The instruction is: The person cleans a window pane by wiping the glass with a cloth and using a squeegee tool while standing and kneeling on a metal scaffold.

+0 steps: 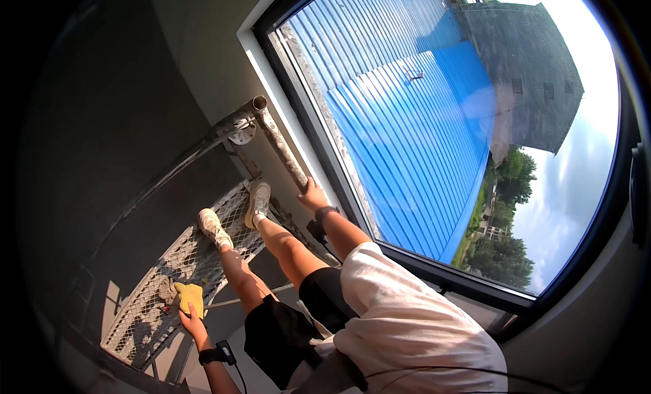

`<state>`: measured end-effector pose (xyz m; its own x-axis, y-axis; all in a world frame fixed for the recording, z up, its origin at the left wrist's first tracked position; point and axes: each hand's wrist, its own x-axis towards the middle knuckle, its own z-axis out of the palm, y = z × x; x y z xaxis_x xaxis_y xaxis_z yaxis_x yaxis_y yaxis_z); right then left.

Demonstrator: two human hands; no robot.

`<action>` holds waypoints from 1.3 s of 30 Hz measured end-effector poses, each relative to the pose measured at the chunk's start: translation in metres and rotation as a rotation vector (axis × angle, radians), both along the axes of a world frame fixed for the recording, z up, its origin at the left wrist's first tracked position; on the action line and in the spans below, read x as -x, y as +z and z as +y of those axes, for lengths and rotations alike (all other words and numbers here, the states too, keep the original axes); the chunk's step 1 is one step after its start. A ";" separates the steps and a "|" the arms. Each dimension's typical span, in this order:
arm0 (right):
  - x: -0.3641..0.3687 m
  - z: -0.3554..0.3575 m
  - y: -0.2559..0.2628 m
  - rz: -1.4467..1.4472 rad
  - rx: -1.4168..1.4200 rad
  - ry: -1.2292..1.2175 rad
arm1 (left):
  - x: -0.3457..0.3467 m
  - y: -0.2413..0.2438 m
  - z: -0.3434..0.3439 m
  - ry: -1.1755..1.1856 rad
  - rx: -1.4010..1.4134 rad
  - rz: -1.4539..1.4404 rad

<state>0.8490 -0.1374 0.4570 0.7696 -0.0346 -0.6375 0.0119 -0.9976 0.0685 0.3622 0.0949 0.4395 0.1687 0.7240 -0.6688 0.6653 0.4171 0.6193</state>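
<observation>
My left hand (192, 324) holds a folded yellow cloth (190, 298) above a scaffold platform of metal mesh (170, 264). A crumpled greyish rag (167, 291) lies on the mesh just beyond the cloth. Further up and to the right, my right hand (314, 196) is closed around a paint-spattered scaffold tube (281, 145) beside the window frame. Both my feet, in light sneakers (258, 203), stand on the platform. Straps with small devices sit on both wrists.
A large window (356, 211) with a dark frame fills the right side. Through its glass show a blue corrugated roof (402, 150), a grey building and trees. A second scaffold rail (188, 157) runs off left into shadow. A thin cable (457, 369) crosses at the bottom.
</observation>
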 end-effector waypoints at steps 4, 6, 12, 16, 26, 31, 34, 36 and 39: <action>0.016 -0.004 0.010 -0.051 -0.061 0.063 | -0.030 0.023 -0.013 0.010 0.109 -0.114; 0.029 -0.002 0.021 -0.067 -0.312 0.220 | -0.067 0.052 -0.014 0.084 0.298 -0.204; 0.085 0.039 0.087 0.916 -1.057 -0.385 | -0.189 0.132 -0.012 -0.142 0.666 -0.460; 0.099 0.038 0.125 1.104 -1.070 -0.515 | -0.243 0.141 -0.017 -0.283 0.686 -0.529; 0.071 -0.174 0.170 -0.251 -1.324 -1.414 | -0.302 0.092 -0.054 -0.633 0.622 -0.442; 0.035 -0.337 0.204 -1.226 -1.054 -1.333 | -0.340 0.087 -0.065 -0.655 0.547 -0.358; 0.003 -0.387 0.235 -1.188 -0.818 -1.127 | -0.352 0.074 -0.081 -0.673 0.575 -0.380; -0.019 -0.386 0.232 -1.123 -0.815 -0.921 | -0.362 0.075 -0.094 -0.707 0.584 -0.382; -0.060 -0.326 0.209 -1.042 -0.898 -0.722 | -0.379 0.082 -0.113 -0.771 0.568 -0.386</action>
